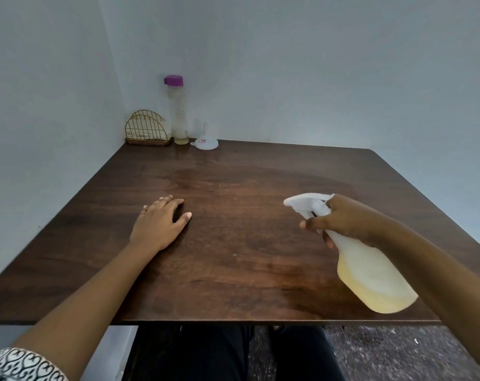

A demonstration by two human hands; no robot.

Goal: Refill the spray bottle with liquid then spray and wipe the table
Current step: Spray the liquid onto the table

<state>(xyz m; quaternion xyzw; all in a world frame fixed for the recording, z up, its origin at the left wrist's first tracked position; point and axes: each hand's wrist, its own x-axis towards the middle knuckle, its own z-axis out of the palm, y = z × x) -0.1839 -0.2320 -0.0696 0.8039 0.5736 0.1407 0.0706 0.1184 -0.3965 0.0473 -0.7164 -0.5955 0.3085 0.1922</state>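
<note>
Spray bottle [370, 273], with yellowish liquid [379, 294] inside, is tilted above the bench [233, 257], its neck grasped by the right grip [343, 218]. Left of it, well apart, the left grip [158, 225] lies released, flat on the bench.

Likely a home, wooden table [233, 229], napkin holder [147, 130], bare walls

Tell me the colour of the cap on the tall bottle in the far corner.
Purple. The cap tops the tall clear bottle; the head view shows it.
</note>
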